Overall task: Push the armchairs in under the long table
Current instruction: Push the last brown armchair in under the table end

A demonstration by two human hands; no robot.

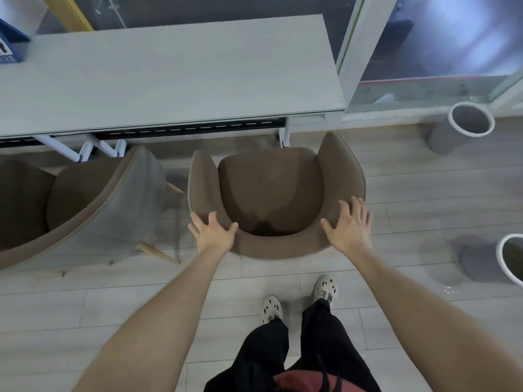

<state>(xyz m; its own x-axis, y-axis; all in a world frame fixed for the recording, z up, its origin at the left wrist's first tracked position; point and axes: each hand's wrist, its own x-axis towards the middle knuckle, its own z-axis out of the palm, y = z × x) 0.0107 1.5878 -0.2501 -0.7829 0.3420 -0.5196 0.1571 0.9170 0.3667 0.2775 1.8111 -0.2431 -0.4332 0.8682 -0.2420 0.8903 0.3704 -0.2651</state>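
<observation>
At the far side runs the long table [169, 75]; the left armchair [85, 199] sits angled before it, the centre armchair [271, 188] squarely (neither pushed in yet, I judge). My left hand [212, 232] and right hand [349, 224] rest spread-fingered on the centre armchair's back.

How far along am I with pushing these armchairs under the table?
Nothing looks done yet. In hand: the left hand and right hand rest open on the back of the middle armchair, its seat outside the long table. Left: push it in, then the angled armchair at left.
</observation>
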